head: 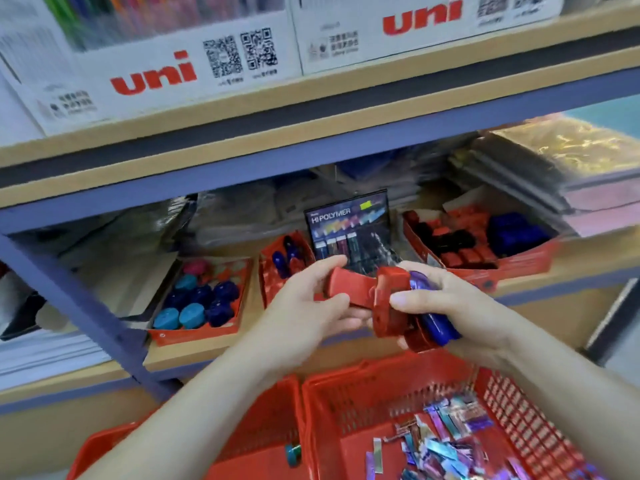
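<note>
A: What can't be made out here?
B: The red pieces (pixel 388 282) are motion-blurred, so their kind cannot be told. The left hand (pixel 304 306) covers one end, and the right hand (pixel 460 306) hides most of a blue item (pixel 440 327).
A: And at the edges?
B: The red basket (pixel 363 403) is cut off at the bottom, the white uni boxes (pixel 156 74) at the top. Their small print is too fine to read, and the foil packets (pixel 446 452) are only a shiny blur.
</note>
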The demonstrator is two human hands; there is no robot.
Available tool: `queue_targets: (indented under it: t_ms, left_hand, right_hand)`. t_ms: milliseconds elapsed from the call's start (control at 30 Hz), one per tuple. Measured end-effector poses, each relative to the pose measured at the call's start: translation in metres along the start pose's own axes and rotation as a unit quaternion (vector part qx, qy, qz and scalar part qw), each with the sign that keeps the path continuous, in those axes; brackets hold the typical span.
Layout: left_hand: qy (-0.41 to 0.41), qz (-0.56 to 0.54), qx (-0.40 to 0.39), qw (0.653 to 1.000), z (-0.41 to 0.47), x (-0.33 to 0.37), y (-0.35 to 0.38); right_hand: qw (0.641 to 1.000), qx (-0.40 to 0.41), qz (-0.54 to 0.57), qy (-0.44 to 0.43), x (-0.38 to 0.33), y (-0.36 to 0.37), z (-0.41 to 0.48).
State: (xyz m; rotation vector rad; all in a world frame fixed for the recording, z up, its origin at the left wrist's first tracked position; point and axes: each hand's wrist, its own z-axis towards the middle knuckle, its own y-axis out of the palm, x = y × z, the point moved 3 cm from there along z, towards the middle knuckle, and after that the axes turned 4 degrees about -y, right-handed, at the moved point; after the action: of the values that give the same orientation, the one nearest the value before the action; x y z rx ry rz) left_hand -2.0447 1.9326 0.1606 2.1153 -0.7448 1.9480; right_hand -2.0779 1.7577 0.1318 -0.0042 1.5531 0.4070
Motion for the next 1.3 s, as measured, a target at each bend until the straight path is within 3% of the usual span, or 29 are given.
queue_targets:
  t_ms: [67, 133, 233, 467, 600, 733, 933, 1200, 1300]
  left_hand:
    - [0.023, 0.081, -0.037, 0.996, 0.012, 0.008, 0.007]
    - [0.057, 0.176, -0.012, 0.983, 0.023, 0.018, 0.014]
    - [0.095, 0.143, 0.034, 0.985, 0.045, 0.034, 0.029]
    - [0.120, 0.224, 0.101, 0.962, 0.147, 0.047, 0.062]
    - [0.121, 0.316, 0.115, 0.934, 0.220, 0.046, 0.080]
    - [0.129, 0.343, 0.110, 0.924, 0.274, 0.039, 0.098]
    - [0.135, 0.458, 0.089, 0.874, 0.313, 0.025, 0.108]
    - [0.131, 0.546, 0.041, 0.827, 0.326, 0.020, 0.117]
    - [0.113, 0.618, 0.024, 0.777, 0.319, 0.026, 0.120]
  right_hand:
    - [0.999, 0.016, 0.042, -0.001, -0.002, -0.021, -0.003]
    - [0.996, 0.022, 0.088, 0.002, -0.005, -0.039, -0.006]
    - [0.991, 0.052, 0.127, 0.009, -0.006, -0.063, -0.010]
    - [0.956, 0.274, 0.105, -0.009, -0.015, -0.125, -0.019]
    - [0.924, 0.347, 0.159, -0.034, -0.023, -0.154, -0.027]
    - [0.910, 0.355, 0.207, -0.057, -0.025, -0.170, -0.029]
    - [0.894, 0.376, 0.237, -0.058, -0.017, -0.192, -0.011]
    - [0.902, 0.353, 0.241, -0.062, -0.016, -0.184, -0.016]
    - [0.905, 0.366, 0.209, -0.055, -0.016, -0.183, -0.015]
